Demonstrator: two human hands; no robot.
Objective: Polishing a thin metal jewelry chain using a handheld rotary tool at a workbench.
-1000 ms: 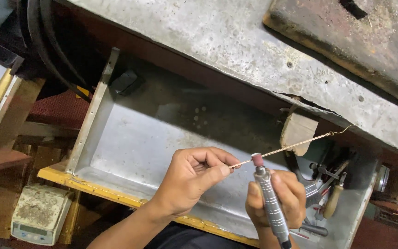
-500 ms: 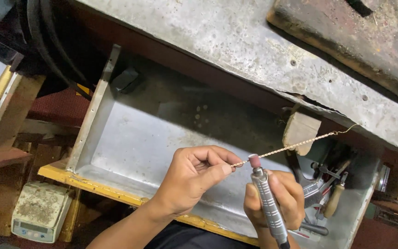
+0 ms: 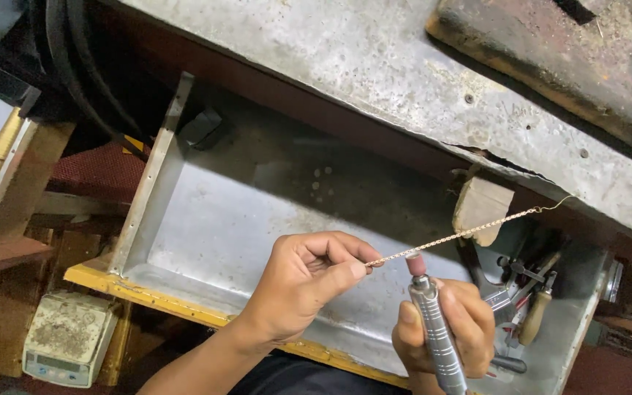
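Note:
My left hand pinches one end of a thin golden chain that is pulled taut up to the right, over a wooden bench peg, its far end hooked near the bench edge. My right hand grips a ribbed silver rotary handpiece upright. Its small pink grinding tip touches the chain just right of my left fingertips.
A worn metal-topped workbench runs across the top. Below it a metal catch tray with a yellow front rim is pulled out. Several hand tools lie in its right corner. A small digital scale sits at lower left.
Both hands and the chain keep almost the same pose; the view shifts slightly and the handpiece tip stays against the chain.

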